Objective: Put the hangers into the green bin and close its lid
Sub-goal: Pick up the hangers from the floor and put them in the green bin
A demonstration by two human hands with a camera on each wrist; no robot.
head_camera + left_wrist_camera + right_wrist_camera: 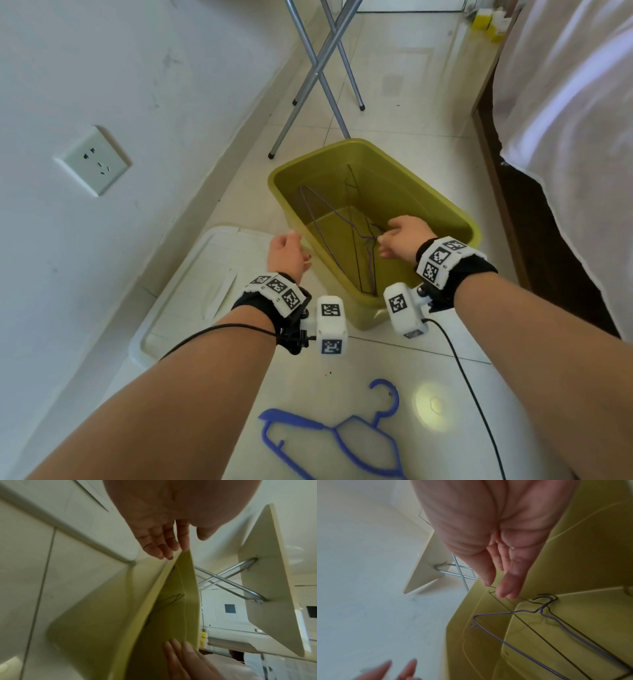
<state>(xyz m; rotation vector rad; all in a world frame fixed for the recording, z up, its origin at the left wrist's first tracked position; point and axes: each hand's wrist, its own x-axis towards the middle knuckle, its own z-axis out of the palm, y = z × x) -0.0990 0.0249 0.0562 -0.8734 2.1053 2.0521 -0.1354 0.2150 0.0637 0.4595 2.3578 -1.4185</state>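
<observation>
- Left hand (287, 253): fingers straight, tips at the bin (445, 209) rim.
- Right hand (404, 236): relaxed, empty, inside the bin above two wire hangers (346, 236).
- Blue hanger (339, 435): on the floor behind both wrists.
- Lid (191, 291): flat beside the left hand.

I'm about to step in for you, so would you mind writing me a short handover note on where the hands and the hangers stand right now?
Left hand: open, fingertips at the left rim of the green bin, holding nothing.
Right hand: open over the bin, fingers loose just above the wire hangers.
Done: the thin wire hangers, one of them purple, lie inside the bin.
Left: the blue plastic hanger is on the floor, nearer you than the bin. Put it in. The white lid lies flat on the floor left of the bin; fit it on last.
</observation>
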